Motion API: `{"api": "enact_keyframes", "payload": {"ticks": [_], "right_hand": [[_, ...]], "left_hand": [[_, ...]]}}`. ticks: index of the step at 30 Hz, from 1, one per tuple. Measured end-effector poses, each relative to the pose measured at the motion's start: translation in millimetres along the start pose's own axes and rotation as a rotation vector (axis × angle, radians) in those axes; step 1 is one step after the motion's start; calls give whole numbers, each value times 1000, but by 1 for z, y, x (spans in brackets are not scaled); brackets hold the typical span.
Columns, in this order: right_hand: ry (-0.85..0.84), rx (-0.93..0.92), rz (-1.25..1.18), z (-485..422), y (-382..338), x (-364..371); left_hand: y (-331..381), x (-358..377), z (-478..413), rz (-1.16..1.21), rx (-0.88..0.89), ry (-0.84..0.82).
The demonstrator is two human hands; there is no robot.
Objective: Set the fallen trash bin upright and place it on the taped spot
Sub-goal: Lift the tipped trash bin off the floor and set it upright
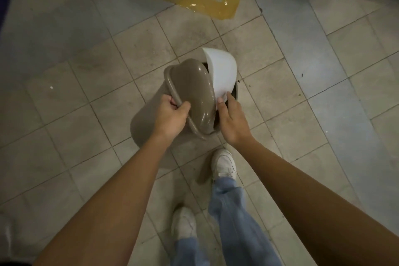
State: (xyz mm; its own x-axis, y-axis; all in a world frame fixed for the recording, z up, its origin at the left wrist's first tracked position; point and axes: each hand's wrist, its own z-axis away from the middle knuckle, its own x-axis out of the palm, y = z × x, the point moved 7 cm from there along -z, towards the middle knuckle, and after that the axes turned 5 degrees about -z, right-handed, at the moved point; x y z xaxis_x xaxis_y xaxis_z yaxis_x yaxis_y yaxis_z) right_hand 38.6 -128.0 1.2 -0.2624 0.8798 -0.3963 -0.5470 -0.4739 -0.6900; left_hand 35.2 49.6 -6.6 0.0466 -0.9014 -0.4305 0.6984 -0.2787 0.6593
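**Bin in both hands, short of the tape**

Couldn't see the bin's base, as my left forearm and the bin's own body hid it, so can't tell if it touched the floor. The trash bin (151, 119) was tilted, top toward me, w/ its white swing flap (222, 71) tipped up out of the brown lid (194, 93). My left hand (170, 116) was curled tight round the lid's rim bar on the bin's left side. My right hand (231, 123) sat on the bin's right edge, thumb and fingers pinching the flap's lower corner; fingertips partly hidden behind it. The yellow taped spot (203, 4) lay well beyond the bin, far side cut off by the frame top. My white shoes (224, 164) and jeans (235, 222) were just behind the bin, on the tiled floor (75, 93).
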Motion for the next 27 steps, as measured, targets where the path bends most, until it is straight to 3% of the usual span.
{"api": "enact_keyframes", "payload": {"ticks": [5, 10, 19, 27], "right_hand": [[54, -5, -132, 9, 11, -3], [177, -131, -173, 11, 7, -11], [541, -455, 18, -2, -31, -46], [603, -597, 103, -33, -47, -47]], "left_hand": [[-1, -11, 12, -12, 42, -8], [-11, -13, 14, 40, 67, -110], [0, -19, -22, 232, 147, -153], [12, -36, -62, 310, 232, -132]]}}
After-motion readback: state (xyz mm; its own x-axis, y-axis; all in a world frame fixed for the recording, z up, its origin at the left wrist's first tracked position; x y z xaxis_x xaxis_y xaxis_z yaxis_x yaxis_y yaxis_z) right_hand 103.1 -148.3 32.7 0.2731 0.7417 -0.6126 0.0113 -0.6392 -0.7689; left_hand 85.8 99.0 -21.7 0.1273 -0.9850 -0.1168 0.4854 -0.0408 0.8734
